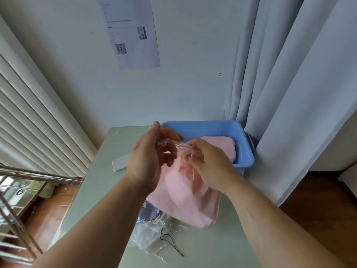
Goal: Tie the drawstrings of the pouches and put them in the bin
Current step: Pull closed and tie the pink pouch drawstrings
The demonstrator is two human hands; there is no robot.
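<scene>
A pink cloth pouch point(183, 196) hangs above the middle of the table, its gathered mouth held up between my hands. My left hand point(148, 157) pinches the pink drawstring point(168, 142) near its end. My right hand point(208, 161) grips the gathered neck and the other part of the string. Behind them stands the blue bin point(206, 126) at the table's back right, with another pink pouch point(224, 147) lying in it. Under the held pouch lie a grey patterned pouch point(148, 213) and a sheer white pouch point(148, 235) with cream strings.
The pale green table point(202, 248) stands against a white wall. A white flat block point(120, 163) lies at its left edge. A thin black cord point(171, 242) lies by the sheer pouch. Curtains hang at the right, blinds and a metal rack at the left.
</scene>
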